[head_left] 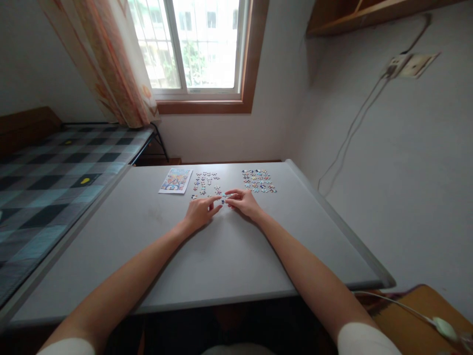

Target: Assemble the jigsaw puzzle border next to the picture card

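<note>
A small dark-and-white jigsaw puzzle piece (223,201) sits between my two hands over the grey-white table (177,266). My left hand (200,212) rests on the tabletop, its thumb and index finger apart and their tips beside this piece. From the other side, my right hand (244,202) has its fingers curled and its thumb against the piece's edge. Beyond my left hand lie loosely spaced puzzle pieces (203,185), some partly hidden by the fingers. A tighter group of puzzle pieces (257,181) lies past my right hand.
A printed picture sheet (176,181) lies left of the pieces. On the left stands a bed with a checked cover (74,162). Ahead is a window (192,44) with an orange curtain (118,64). Cables (345,140) hang along the right wall.
</note>
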`<state>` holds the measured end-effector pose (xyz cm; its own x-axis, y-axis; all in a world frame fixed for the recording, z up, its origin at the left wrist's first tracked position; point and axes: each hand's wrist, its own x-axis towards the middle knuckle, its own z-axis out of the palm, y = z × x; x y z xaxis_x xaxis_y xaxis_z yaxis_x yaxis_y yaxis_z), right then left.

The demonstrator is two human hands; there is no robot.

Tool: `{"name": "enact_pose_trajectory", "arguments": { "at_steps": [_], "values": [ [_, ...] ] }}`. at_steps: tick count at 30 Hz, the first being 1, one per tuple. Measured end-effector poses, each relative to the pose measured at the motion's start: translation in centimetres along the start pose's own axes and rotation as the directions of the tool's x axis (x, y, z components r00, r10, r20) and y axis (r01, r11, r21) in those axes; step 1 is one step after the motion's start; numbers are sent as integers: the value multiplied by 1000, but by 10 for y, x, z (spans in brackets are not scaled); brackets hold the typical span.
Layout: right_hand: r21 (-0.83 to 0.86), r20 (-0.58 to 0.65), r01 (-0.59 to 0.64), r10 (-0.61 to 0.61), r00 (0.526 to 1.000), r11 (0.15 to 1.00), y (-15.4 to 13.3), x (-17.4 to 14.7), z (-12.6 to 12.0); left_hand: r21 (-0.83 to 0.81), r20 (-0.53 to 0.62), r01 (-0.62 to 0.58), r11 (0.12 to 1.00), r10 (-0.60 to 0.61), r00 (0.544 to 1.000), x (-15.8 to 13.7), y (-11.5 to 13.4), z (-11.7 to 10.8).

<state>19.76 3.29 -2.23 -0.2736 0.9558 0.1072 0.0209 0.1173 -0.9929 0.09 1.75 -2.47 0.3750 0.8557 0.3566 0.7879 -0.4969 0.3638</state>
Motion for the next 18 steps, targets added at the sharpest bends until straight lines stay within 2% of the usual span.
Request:
{"name": "enact_pose_trajectory", "arguments": {
  "at_steps": [7,12,18],
  "values": [
    [-41,3,10,-10,1000,999,-1,-1,4,-34,-29,-56,998,55,998,-1,-2,1],
    [-137,-43,35,-41,998,990,1,-1,4,-38,-46,9,999,-11,999,2,-1,-2],
    [-281,-48,142,-162,986,949,8,1,3,-47,-21,43,998,-44,999,3,3,-4]
  ]
}}
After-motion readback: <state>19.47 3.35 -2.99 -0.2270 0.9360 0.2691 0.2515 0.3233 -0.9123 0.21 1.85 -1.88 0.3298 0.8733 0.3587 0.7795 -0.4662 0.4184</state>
